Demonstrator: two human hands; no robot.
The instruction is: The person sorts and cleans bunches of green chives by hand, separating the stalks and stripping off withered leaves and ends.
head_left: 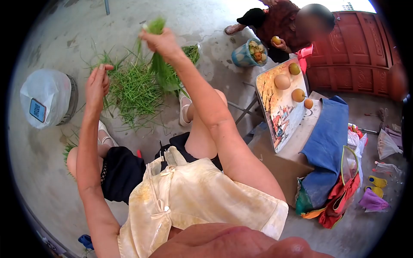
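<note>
My right hand (164,46) is raised over the floor, its fingers closed around a bunch of thin, grass-like green stalks (160,71). Part of the bunch sticks up above the fist and the rest hangs below it. To its left, my left hand (98,85) has its fingers curled with thumb and fingertips together; what they pinch, if anything, is too small to tell. Between and below both hands a loose pile of the same green stalks (134,90) spreads over the concrete floor, in front of my feet.
A bin lined with white plastic (46,96) stands at left with a phone-like card on top. At right, a picture-printed board (275,109) bears several round fruits. Beyond it, another person (277,26) holds a fruit by a blue bucket (241,56). Cloths (327,133) hang nearby.
</note>
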